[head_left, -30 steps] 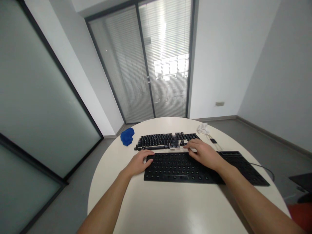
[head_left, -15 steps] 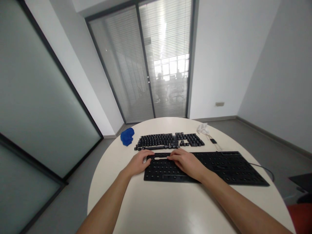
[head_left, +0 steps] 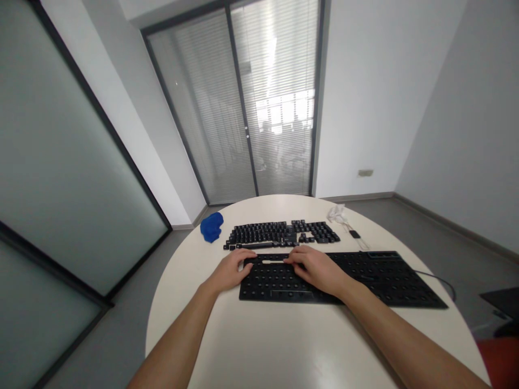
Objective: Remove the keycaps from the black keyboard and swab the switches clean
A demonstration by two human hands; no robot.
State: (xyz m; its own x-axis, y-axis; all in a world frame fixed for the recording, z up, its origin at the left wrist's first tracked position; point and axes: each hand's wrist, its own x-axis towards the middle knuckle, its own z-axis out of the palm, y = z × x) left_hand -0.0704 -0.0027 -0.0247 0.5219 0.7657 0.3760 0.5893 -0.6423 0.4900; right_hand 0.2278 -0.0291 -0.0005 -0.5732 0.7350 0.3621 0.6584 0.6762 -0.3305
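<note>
A black keyboard [head_left: 391, 276] stripped of its keycaps lies across the table, its bare key sockets showing. My left hand [head_left: 231, 271] grips its upper left corner, with the thumb on the top face and the fingers bent at the far edge. Over the upper rows, my right hand [head_left: 318, 271] pinches a thin white cotton swab [head_left: 273, 262] between thumb and fingers. The swab points left, its tip at the keyboard's surface. Part of the keyboard is hidden under my right hand and forearm.
Behind the keyboard, loose black keycaps [head_left: 259, 232] lie in rows on the round white table [head_left: 267, 346]. A blue cloth [head_left: 211, 227] is at the back left. At the back right are a crumpled white item [head_left: 336, 213] and a small black piece [head_left: 355, 234] on a cord. A cable [head_left: 436, 276] leaves the keyboard's right side.
My right hand has shifted slightly to the right with the cotton swab, along the upper rows. My left hand stays at the keyboard's corner.
</note>
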